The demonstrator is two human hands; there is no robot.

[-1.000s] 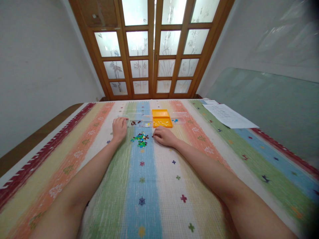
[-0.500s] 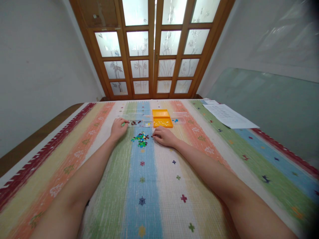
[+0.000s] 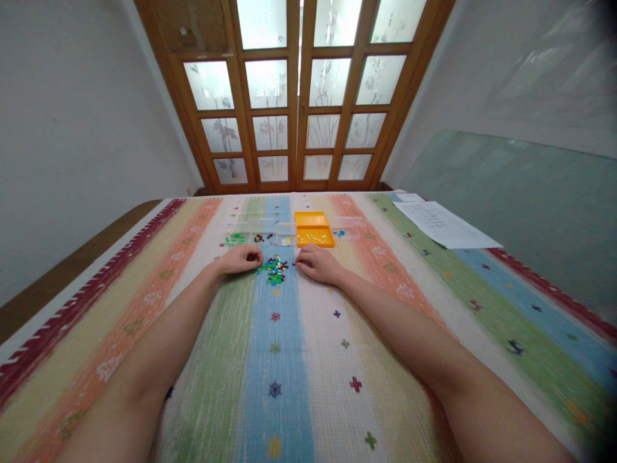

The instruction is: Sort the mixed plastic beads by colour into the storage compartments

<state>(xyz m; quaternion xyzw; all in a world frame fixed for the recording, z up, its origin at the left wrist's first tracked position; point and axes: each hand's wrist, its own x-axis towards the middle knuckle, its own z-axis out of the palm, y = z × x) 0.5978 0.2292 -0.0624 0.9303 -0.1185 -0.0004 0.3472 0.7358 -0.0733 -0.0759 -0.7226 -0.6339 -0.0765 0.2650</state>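
Leftmost I have the wooden edge of the counter [image 3: 72,265], well apart from the left forearm, with a striped cloth [image 3: 321,360] spread over the rest. The far edge runs before the doors [image 3: 292,128], not far beyond the boxes, so my forward room is short; between the forearms, the cloth gives me a broad lane. Toward the far right corner lies a paper [image 3: 446,225], well apart from the right hand [image 3: 317,263].

The pile [image 3: 273,271] of small coloured pieces sits mid-counter, between the hands: the left hand [image 3: 240,258] reaches its left side, the right is just beside its right. Beyond them, in a row, I see green pieces [image 3: 235,238] and brown pieces [image 3: 263,238] in clear boxes [image 3: 285,227], the orange box [image 3: 310,220] open with white pieces [image 3: 313,238], then blue pieces [image 3: 340,233].

The left hand lies turned inward, thumb and forefinger curled toward each other; I can't tell whether they pinch anything. The right hand rests low, fingers bent and bunched, a dark piece [image 3: 294,263] at their tips; whether it's gripped, I can't tell.
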